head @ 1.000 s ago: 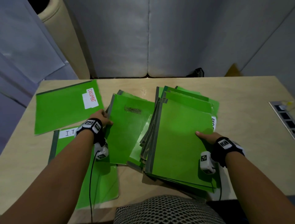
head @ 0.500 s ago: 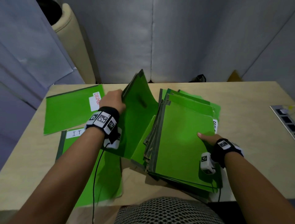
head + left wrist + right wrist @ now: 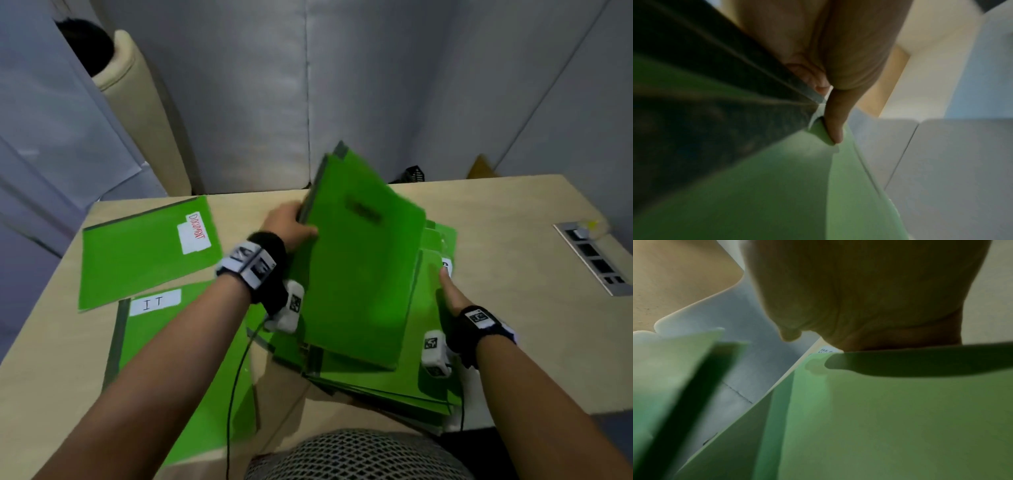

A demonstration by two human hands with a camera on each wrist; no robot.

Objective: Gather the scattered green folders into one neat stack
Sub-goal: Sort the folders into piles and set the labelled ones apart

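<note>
Gripping a green folder (image 3: 359, 274) by its spine edge, left hand (image 3: 286, 228) tilts it over the pile (image 3: 383, 383), likely to lay it on top. Right hand (image 3: 452, 298) steadies the pile's right side, thumb flat, other fingers hidden. Two labelled folders (image 3: 144, 253) lie apart on the pale table (image 3: 513, 240); grey padded wall (image 3: 376, 85) behind.

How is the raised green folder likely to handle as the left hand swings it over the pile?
Probably light: the left hand lifts the raised folder by one edge. Somewhat floppy; its sheet bows. Likely slippery, since the stack below has fanned.
</note>
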